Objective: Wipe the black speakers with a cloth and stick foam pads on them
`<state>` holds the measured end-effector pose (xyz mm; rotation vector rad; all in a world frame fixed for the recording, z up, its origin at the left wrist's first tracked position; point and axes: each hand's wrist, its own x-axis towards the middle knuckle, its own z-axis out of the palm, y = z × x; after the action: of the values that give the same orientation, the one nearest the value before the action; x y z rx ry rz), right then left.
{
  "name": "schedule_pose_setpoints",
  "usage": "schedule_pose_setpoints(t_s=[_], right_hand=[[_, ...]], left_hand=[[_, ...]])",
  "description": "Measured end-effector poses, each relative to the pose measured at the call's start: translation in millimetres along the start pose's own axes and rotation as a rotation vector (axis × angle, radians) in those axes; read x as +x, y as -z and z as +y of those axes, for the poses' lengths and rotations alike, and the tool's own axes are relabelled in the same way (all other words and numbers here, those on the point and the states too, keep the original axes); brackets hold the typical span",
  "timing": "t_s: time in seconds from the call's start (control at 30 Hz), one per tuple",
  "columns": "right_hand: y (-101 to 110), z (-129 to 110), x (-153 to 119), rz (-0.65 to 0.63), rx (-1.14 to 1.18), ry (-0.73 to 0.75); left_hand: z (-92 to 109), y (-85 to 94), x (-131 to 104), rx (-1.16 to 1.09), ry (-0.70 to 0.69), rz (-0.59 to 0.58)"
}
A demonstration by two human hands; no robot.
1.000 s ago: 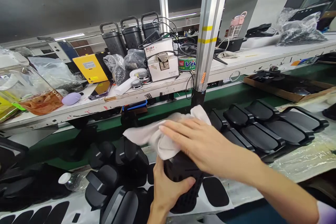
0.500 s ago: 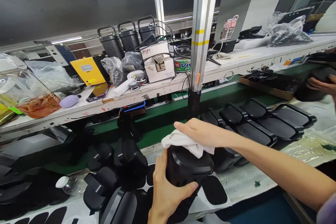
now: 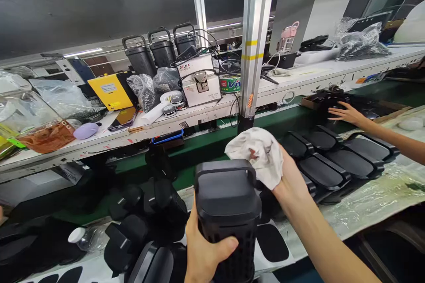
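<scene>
My left hand (image 3: 204, 247) is closed around the lower side of a black handled case (image 3: 229, 196), with the thumb across its perforated front. The case stands upright, slightly tilted, its carrying handle raised at the top. Just behind it, to the right, my right hand (image 3: 292, 174) grips a crumpled white cloth (image 3: 257, 152) with dark and reddish stains. The cloth hides most of my right fingers. Whether the cloth touches the handle I cannot tell.
Similar black cases (image 3: 332, 170) stand in rows at right, and more (image 3: 126, 234) at left beside a clear bottle (image 3: 88, 236). Another person's hand (image 3: 347, 115) reaches over a cardboard tray (image 3: 392, 112). A cluttered shelf (image 3: 149, 130) and metal post (image 3: 254, 48) stand behind.
My right hand has lifted the cloth off the case's top and moved it back and right. The case has turned, showing its handle. The other person's hand has moved left to the tray.
</scene>
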<state>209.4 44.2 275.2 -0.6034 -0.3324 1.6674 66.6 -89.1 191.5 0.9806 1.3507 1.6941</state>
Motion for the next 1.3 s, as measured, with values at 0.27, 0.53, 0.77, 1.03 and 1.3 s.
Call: schedule_pose_setpoints(t_s=[0.27, 0.53, 0.77, 1.03, 1.3], right_hand=[[10, 0, -20, -0.201, -0.200, 0.167], [23, 29, -51, -0.597, -1.115, 0.676], [53, 53, -73, -0.745, -1.211, 1.104], [110, 47, -43, -0.114, -0.956, 0.645], [55, 52, -61, -0.578, -1.221, 1.321]], left_hand=[[0, 8.0, 2, -0.202, 0.019, -0.061], [-13, 9.2, 3, -0.101, -0.043, -0.006], [-19, 23.0, 17, -0.164, -0.065, 0.285], [-15, 25.7, 19, -0.110, -0.118, 0.309], [-4, 1.1, 21, 0.218, -0.205, 0.241]])
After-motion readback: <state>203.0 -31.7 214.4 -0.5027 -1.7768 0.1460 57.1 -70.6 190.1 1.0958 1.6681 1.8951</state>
